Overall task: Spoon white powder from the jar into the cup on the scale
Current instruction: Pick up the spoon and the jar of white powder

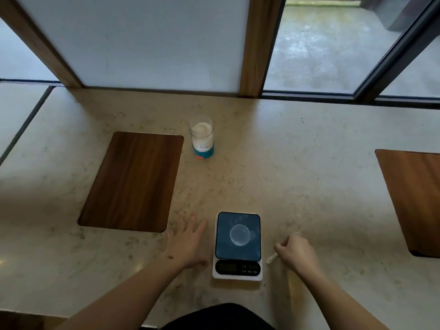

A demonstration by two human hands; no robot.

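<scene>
A clear jar (201, 139) of white powder with a teal base stands open on the counter, far behind the scale. The white kitchen scale (238, 246) with a dark blue platform sits near the front edge. A small clear cup (239, 235) stands on the middle of the platform. My left hand (188, 244) rests flat on the counter just left of the scale, fingers spread. My right hand (295, 253) is right of the scale, fingers closed around a small clear plastic spoon (272, 258) whose end pokes out toward the scale.
A dark wooden mat (133, 182) lies left of the jar. Another wooden mat (414, 201) lies at the right edge. The pale stone counter (297, 163) ends at a window frame (252, 46) behind.
</scene>
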